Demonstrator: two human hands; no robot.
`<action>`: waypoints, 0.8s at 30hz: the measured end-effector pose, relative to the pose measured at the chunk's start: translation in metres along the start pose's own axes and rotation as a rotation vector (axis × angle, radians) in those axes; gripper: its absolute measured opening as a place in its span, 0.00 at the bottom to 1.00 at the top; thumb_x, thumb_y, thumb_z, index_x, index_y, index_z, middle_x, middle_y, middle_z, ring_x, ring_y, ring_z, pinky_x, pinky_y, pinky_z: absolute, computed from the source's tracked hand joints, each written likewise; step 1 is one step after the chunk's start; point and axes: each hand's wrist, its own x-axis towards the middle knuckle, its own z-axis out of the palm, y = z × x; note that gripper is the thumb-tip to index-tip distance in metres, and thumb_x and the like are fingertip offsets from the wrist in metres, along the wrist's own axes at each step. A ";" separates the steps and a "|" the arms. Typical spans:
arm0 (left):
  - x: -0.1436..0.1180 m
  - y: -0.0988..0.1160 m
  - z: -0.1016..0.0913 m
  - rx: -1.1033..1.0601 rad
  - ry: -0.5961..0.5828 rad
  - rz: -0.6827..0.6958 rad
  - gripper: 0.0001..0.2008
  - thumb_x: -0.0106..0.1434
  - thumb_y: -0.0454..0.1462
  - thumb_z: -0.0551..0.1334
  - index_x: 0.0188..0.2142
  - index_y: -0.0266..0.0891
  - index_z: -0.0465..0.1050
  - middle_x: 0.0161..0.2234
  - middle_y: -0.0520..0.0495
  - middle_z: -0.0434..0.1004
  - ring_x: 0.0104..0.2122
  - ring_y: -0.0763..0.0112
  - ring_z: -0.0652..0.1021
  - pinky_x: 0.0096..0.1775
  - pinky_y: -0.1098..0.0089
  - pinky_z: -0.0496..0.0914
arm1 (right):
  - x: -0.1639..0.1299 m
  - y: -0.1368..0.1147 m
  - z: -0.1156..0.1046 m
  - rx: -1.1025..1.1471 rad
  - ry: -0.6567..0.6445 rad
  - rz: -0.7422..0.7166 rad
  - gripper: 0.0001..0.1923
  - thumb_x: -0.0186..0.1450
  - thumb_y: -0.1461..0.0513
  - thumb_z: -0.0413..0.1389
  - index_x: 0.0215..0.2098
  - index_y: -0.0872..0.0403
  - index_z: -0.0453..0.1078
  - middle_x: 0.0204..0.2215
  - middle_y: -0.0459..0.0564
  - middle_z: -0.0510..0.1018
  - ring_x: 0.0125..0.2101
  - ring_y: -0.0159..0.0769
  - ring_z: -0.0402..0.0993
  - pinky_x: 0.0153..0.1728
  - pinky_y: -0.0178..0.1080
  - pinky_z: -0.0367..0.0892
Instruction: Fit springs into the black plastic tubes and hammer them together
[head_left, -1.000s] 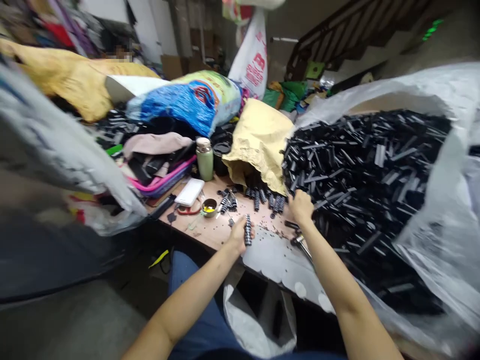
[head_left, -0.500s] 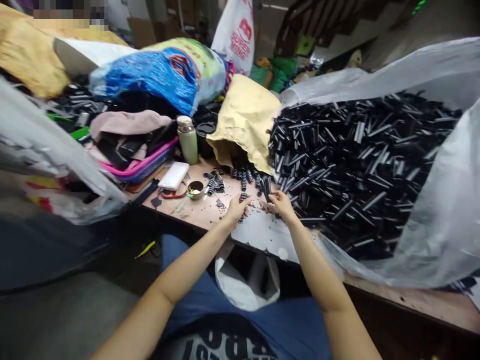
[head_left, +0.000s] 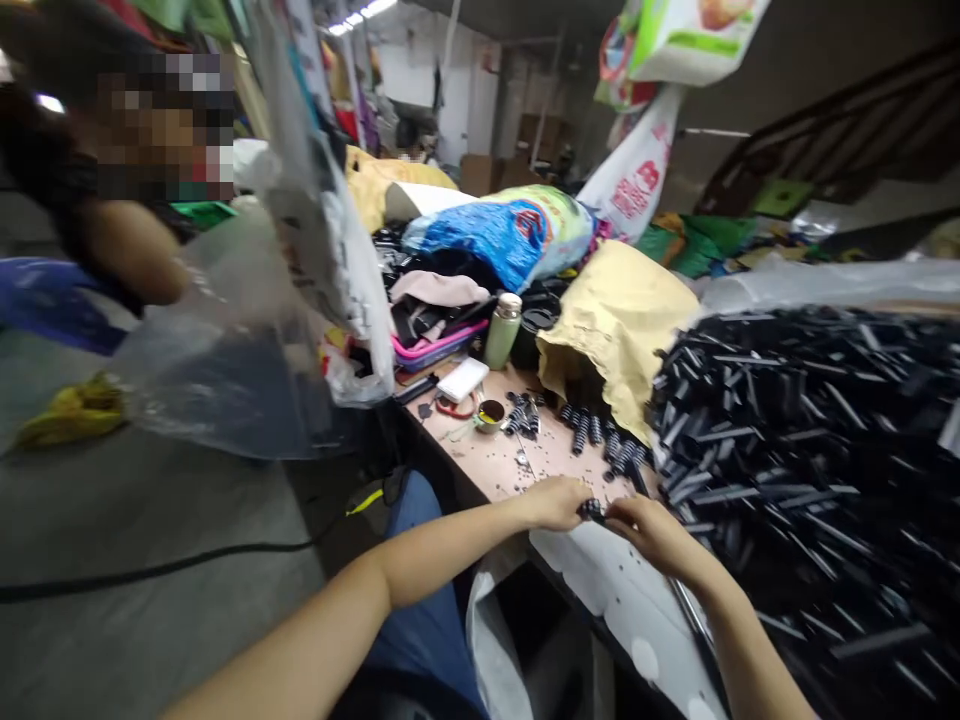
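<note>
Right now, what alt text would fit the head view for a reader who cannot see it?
Both hands, left hand and right hand, pinch a small black ribbed part between them at the edge of a cluttered wooden table. A heap of black sticks fills the right; a person holding a clear plastic bag sits at the left.

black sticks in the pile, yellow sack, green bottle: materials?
Black sticks: likely moulded plastic, semi-gloss; light glints along their straight edges. Yellow sack: looks like thick paper or woven plastic, matte, with stiff creases; can't tell which. Green bottle: probably coated metal or plastic, satin body, pale cap.
</note>
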 end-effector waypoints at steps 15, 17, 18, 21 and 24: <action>-0.009 0.000 -0.044 -1.031 0.341 -0.511 0.11 0.48 0.36 0.70 0.31 0.34 0.74 0.19 0.57 0.66 0.17 0.81 0.63 0.21 0.76 0.58 | 0.050 -0.086 -0.062 -0.279 0.499 -0.246 0.46 0.57 0.41 0.56 0.65 0.55 0.51 0.59 0.65 0.63 0.57 0.57 0.63 0.52 0.56 0.65; -0.009 0.002 -0.043 -1.090 0.323 -0.531 0.12 0.48 0.36 0.70 0.32 0.34 0.74 0.21 0.57 0.68 0.16 0.81 0.63 0.19 0.76 0.57 | 0.044 -0.062 -0.023 -0.339 0.464 -0.214 0.55 0.50 0.39 0.60 0.66 0.56 0.46 0.63 0.68 0.55 0.58 0.61 0.60 0.52 0.56 0.65; -0.009 0.004 -0.040 -1.105 0.311 -0.536 0.12 0.48 0.35 0.70 0.32 0.34 0.74 0.21 0.57 0.68 0.16 0.81 0.63 0.19 0.76 0.57 | 0.040 -0.053 -0.008 -0.356 0.456 -0.203 0.56 0.50 0.40 0.61 0.66 0.56 0.45 0.63 0.68 0.54 0.58 0.61 0.61 0.51 0.55 0.66; -0.008 0.010 -0.028 -1.110 0.230 -0.542 0.13 0.48 0.36 0.70 0.33 0.34 0.74 0.19 0.58 0.66 0.14 0.81 0.62 0.17 0.77 0.56 | 0.029 -0.037 0.013 -0.369 0.508 -0.200 0.52 0.53 0.41 0.58 0.66 0.56 0.46 0.61 0.67 0.58 0.55 0.59 0.65 0.50 0.54 0.67; -0.006 0.018 -0.017 -1.052 0.213 -0.493 0.17 0.50 0.41 0.70 0.37 0.35 0.74 0.19 0.57 0.66 0.14 0.82 0.62 0.17 0.77 0.56 | 0.017 -0.029 0.016 -0.333 0.604 -0.210 0.50 0.56 0.39 0.55 0.65 0.59 0.47 0.56 0.68 0.64 0.54 0.59 0.65 0.50 0.56 0.67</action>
